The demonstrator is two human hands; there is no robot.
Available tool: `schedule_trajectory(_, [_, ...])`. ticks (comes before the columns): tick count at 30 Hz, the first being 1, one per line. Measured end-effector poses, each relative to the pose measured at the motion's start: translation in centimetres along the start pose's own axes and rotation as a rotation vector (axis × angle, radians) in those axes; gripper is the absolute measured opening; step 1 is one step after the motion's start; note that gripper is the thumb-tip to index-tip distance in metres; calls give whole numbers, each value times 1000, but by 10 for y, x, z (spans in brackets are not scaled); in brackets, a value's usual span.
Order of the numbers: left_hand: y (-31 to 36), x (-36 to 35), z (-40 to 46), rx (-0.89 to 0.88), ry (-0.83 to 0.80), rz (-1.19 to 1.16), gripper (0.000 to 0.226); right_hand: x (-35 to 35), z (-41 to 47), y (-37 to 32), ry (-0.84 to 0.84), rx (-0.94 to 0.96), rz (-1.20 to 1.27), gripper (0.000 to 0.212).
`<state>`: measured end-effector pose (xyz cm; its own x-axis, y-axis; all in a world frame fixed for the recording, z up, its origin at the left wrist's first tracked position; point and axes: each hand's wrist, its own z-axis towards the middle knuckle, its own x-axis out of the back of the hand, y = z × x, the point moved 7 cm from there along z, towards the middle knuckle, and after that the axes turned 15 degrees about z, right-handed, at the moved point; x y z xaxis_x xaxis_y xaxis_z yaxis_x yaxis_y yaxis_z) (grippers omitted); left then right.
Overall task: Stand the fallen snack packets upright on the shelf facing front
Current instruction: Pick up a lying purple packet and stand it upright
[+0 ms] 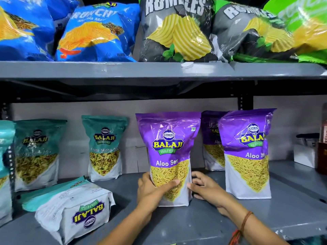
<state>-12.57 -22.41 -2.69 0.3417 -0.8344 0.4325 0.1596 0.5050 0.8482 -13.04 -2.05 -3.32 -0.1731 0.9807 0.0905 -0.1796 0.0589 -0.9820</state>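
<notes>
A purple Aloo Sev packet point(169, 144) stands upright on the grey shelf point(194, 221), front facing me. My left hand point(152, 190) grips its lower left side with the thumb across the front. My right hand point(205, 189) touches its lower right edge, fingers curled against the side. A teal packet point(70, 207) lies fallen on its back at the front left, bottom towards me. Two more purple packets point(247, 154) point(212, 140) stand upright to the right. Teal Khatta Mitha Mix packets point(104, 147) point(36, 154) stand at the back left.
The shelf above point(159, 69) carries blue, black and green crisp bags. A white box point(304, 157) and a dark object sit at the far right. Black slotted uprights point(245, 101) stand behind. Another teal packet point(5, 170) is cut off at the left edge.
</notes>
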Motion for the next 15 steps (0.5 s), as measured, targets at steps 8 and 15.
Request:
schedule_trajectory(8, [28, 30, -37, -9, 122, -68, 134, -1, -38, -82, 475, 739, -144, 62])
schedule_trajectory(15, [65, 169, -51, -206, 547, -360, 68, -114, -54, -165, 215, 925, 45, 37])
